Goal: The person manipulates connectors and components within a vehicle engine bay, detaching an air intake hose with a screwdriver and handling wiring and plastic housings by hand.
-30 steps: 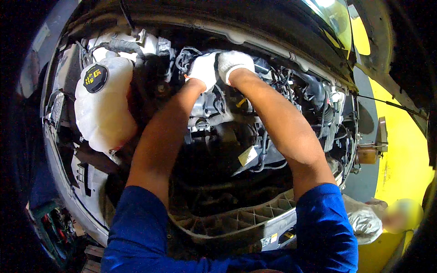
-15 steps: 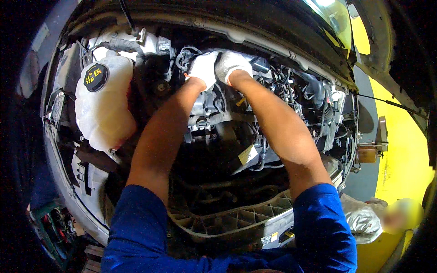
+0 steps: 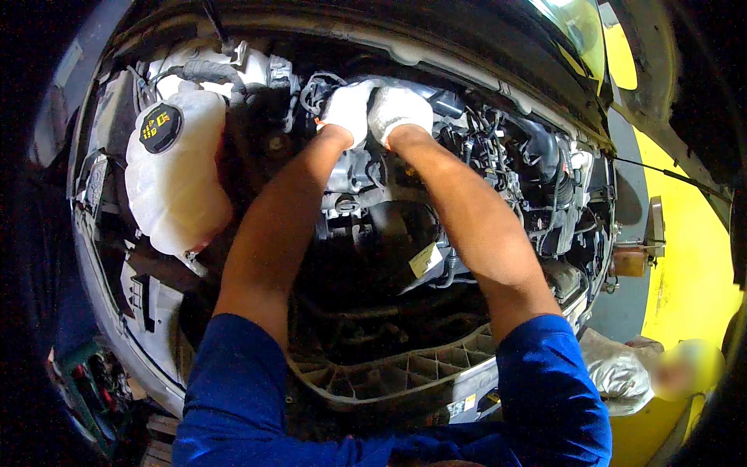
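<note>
Both my arms reach deep into a car's engine bay, over the engine [image 3: 354,183]. My left hand [image 3: 345,109], in a white knit glove, is at the back of the engine beside some looped cables [image 3: 315,89]. Close against it is my right hand [image 3: 400,111], gloved the same way, near a dark cylindrical part [image 3: 447,104]. The fingers of both hands point away from me, down behind the engine. They are hidden, so whatever they touch or hold cannot be seen.
A white coolant tank [image 3: 179,183] with a black cap [image 3: 161,128] stands at the left. Hoses and wiring [image 3: 494,159] crowd the right side. A ribbed front crossmember [image 3: 405,373] runs nearest me. The raised hood's prop rod [image 3: 214,19] rises at the upper left.
My right hand has shifted slightly and its glove's back shows more broadly. My left hand stays almost in place. The whole view has tilted a little.
</note>
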{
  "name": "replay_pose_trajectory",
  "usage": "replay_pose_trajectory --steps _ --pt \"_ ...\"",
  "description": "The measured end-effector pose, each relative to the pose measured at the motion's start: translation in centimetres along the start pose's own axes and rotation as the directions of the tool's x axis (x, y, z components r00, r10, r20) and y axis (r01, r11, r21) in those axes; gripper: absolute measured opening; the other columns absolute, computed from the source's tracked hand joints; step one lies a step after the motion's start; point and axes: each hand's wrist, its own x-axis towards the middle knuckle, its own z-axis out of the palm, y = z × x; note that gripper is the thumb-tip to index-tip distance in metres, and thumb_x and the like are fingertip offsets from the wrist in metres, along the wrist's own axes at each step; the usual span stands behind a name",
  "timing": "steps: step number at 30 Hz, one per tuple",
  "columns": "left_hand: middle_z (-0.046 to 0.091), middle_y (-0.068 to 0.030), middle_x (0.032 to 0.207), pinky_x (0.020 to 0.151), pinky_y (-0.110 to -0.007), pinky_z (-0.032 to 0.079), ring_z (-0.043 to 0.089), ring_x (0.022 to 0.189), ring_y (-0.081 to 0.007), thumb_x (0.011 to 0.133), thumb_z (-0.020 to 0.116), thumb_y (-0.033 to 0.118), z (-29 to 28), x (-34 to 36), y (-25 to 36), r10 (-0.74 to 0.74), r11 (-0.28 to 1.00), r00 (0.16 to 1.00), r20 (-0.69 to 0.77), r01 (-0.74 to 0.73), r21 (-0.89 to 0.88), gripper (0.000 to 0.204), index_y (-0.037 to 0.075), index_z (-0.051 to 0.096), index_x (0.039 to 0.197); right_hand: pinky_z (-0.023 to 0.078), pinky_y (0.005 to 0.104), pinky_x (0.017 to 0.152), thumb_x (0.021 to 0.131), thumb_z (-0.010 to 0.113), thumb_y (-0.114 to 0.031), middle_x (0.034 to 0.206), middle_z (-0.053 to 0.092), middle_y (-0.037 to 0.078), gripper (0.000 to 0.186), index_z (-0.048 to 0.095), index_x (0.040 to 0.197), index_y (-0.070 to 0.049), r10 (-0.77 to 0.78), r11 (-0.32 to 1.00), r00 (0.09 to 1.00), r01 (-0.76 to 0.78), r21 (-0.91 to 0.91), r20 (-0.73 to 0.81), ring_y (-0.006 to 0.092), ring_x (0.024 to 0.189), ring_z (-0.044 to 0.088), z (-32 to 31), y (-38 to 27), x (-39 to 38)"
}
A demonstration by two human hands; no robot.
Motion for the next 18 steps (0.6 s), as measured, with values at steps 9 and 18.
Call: replay_pose_trajectory --steps 9,18 --pt "0.067 -0.0187 0.129 0.100 -0.040 0.050 0.065 0.118 -0.0318 0.097 0.052 0.015 2.2 1.4 -2.8 -0.231 0.817 0.965 0.123 0.261 -0.514 0.037 0.006 0.064 0.131 0.058 0.0452 0.089 0.087 0.061 -0.022 0.109 0.074 0.019 0.025 0.080 0.100 -0.011 0.091 0.978 0.996 -0.086 0.191 -0.016 0.0325 0.102 0.073 0.3 -0.4 -0.3" --pt "0.072 -0.0160 0.114 0.089 -0.041 0.055 0.069 0.107 -0.0340 0.091 0.070 0.027 1.0 1.2 5.9 0.024 0.980 0.998 0.056 -0.012 -0.200 0.035 0.008 0.067 0.120 0.050 0.0447 0.098 0.095 0.058 -0.030 0.118 0.069 0.023 0.036 0.069 0.122 -0.007 -0.322 0.856 0.941 0.334 0.394 -0.100 0.0411 0.113 0.064 0.4 13.1 -0.7"
